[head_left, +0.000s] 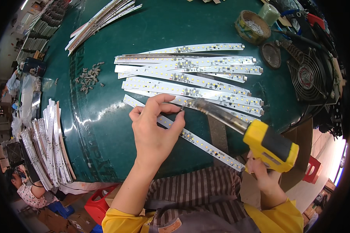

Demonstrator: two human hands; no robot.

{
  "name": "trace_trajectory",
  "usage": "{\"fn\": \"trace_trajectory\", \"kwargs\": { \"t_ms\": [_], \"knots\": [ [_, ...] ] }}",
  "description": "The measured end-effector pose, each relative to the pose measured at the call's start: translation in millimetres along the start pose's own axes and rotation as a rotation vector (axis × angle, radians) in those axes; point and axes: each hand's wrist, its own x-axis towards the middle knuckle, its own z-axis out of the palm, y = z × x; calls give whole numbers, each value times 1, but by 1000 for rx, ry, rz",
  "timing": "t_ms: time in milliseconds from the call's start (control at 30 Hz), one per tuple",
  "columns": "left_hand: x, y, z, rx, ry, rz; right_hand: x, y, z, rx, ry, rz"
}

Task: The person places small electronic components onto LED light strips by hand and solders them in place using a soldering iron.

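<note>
My left hand [153,122] is closed in a pinch over a white LED strip board [210,148]; a small dark piece shows at its thumb and forefinger, too small to name. The board lies slanted near the table's front edge, partly hidden beneath this hand. My right hand [262,173] grips a yellow and black pistol-shaped power tool [270,145] by its handle. The tool's long dark, partly see-through nozzle [221,115] points left, its blurred tip close to my left fingertips. Beyond them lie several more LED strip boards [190,80], overlapping in a loose stack.
Small metal parts [90,77] lie heaped on the green table [101,128]. Bundled strips [103,23] lie far left, with another stack [48,143] at left. A round tin [252,27], metal dish [271,55] and fan [307,75] stand right. Another person [31,190] is lower left.
</note>
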Motion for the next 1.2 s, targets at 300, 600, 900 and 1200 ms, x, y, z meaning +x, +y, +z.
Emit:
{"fn": "trace_trajectory", "kwargs": {
  "t_ms": [300, 600, 900, 1200],
  "knots": [
    [1, 0, 0, 4, -5, 3, 10, -8, 0, 69, 287, 60],
    [1, 0, 0, -5, -7, -9, 12, -12, 2, 68, -5, 20],
    [1, -1, -1, -20, -14, -13, 12, -15, 7, 115, 22, 45],
    [0, -2, 0, -27, -9, 6, 13, -14, 1, -79, 234, 6]
  ]
}}
